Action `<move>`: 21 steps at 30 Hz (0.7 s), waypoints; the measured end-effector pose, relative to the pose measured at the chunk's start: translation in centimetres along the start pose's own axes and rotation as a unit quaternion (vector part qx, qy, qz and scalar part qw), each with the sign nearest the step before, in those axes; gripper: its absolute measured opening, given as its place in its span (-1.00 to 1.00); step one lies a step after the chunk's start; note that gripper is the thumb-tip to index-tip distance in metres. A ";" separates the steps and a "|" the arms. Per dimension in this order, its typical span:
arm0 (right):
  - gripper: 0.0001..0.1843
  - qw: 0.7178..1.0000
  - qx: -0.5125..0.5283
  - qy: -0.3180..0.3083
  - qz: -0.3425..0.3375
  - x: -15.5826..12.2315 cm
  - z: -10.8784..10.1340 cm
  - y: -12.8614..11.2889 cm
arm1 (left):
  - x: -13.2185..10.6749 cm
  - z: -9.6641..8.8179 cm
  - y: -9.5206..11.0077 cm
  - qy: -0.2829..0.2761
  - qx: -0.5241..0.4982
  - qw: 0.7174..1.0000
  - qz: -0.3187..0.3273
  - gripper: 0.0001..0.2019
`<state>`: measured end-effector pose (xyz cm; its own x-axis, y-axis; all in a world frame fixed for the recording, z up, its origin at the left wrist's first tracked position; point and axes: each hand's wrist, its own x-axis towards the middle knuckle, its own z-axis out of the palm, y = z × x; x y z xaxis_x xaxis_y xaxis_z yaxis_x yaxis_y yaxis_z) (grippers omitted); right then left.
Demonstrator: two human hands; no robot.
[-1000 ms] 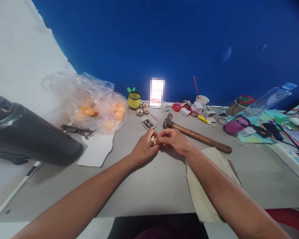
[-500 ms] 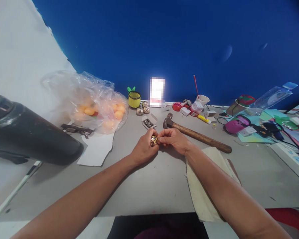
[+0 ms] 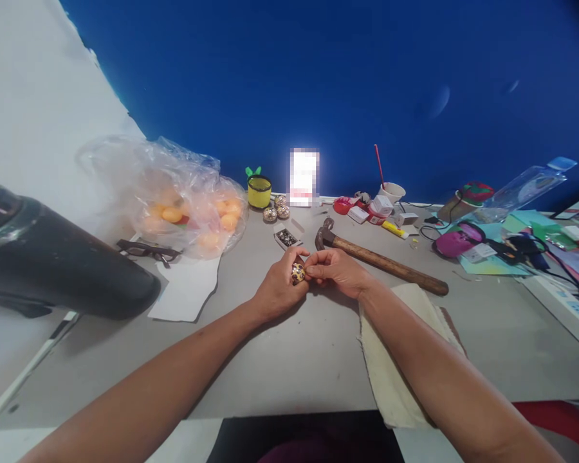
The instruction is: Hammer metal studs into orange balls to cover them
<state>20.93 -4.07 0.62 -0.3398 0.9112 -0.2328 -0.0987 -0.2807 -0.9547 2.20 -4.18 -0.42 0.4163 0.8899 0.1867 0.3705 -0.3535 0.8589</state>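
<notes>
Blue wall point(image 3: 251, 71) fills the top of the frame, above a grey table point(image 3: 280, 366) spanning the middle and lower parts. Over it reach 2 bare forearms: the left point(image 3: 164, 376) slants up from the lower left corner, the right point(image 3: 429, 347) from the lower right, crossing a pale cloth point(image 3: 381, 360). A wooden-handled hammer point(image 3: 390, 262) lies right of centre, beyond the right forearm. Both hands meet at the centre of the frame. The left hand point(image 3: 278, 283) curls around a yellow, dark-spotted ball point(image 3: 298, 274), holding it with its patterned side exposed. The right hand point(image 3: 338, 273) is bent inward, thumb and index fingertips drawn together at the ball's right edge; whether they pinch something tiny, I cannot tell. Just beyond the left hand sits an open box point(image 3: 286, 238) of shiny bits.
</notes>
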 end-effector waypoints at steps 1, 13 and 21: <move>-0.64 1.000 0.000 -0.002 0.000 0.0 0.0 0.0 | 0.0 0.0 0.0 0.001 -0.003 1.000 0.002 -0.52; -0.63 0.999 -0.022 0.000 -0.029 -0.1 0.2 -0.3 | -0.1 0.0 0.1 0.010 -0.010 1.000 0.015 -0.56; -0.60 1.000 -0.011 -0.007 -0.029 -0.1 0.2 -0.2 | -0.1 0.0 0.2 0.008 -0.018 1.000 0.015 -0.55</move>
<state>20.77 -4.19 0.84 -0.3465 0.9216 -0.1747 -0.0987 -0.2210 -0.9703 2.21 -4.36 -0.21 0.4138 0.8836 0.2190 0.3283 -0.3692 0.8694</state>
